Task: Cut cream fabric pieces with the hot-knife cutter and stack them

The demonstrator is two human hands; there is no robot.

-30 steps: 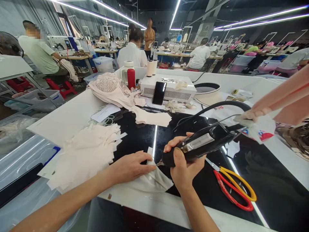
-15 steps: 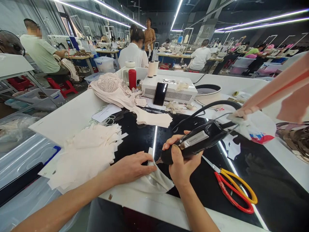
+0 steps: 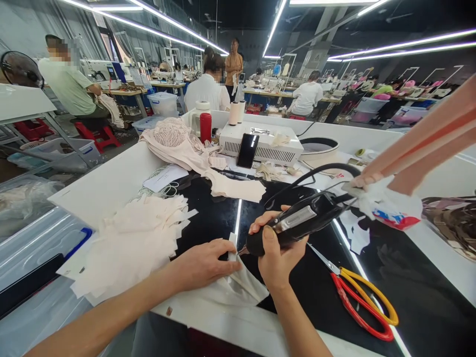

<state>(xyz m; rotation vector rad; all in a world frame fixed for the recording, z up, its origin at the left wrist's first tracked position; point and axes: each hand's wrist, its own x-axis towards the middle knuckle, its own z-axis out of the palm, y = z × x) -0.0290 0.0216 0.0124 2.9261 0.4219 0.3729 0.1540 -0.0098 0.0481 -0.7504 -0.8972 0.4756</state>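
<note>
Rows of sewing stations and workers filled the room behind the white desk (image 3: 269,329), whose black inset (image 3: 412,282) lay under the work. The pale fabric piece (image 3: 247,287) was near the front edge, partly on the black and partly on the white. The left hand (image 3: 203,263) pressed it down with spread fingers, while the right hand's fingers were wrapped around a corded black tool (image 3: 316,218), its thin tip right beside the left fingertips.

That closeness looked like the main danger: a slip of the tip could have hurt a finger or marked the cloth in the wrong place. Loose folds might have let the fabric creep or bunch if the left hand eased off. Tension from the cable (image 3: 327,168) or the pink strips (image 3: 420,134) could have pulled the tool off line, and the scissors (image 3: 333,268), just beside the right hand, could have been knocked.

Compared with half a second earlier, the grips were much the same, but the view had tipped upward, so the desk sat lower in it. The strips and the bag (image 3: 397,213) beneath had shifted leftward, closer to the tool.
</note>
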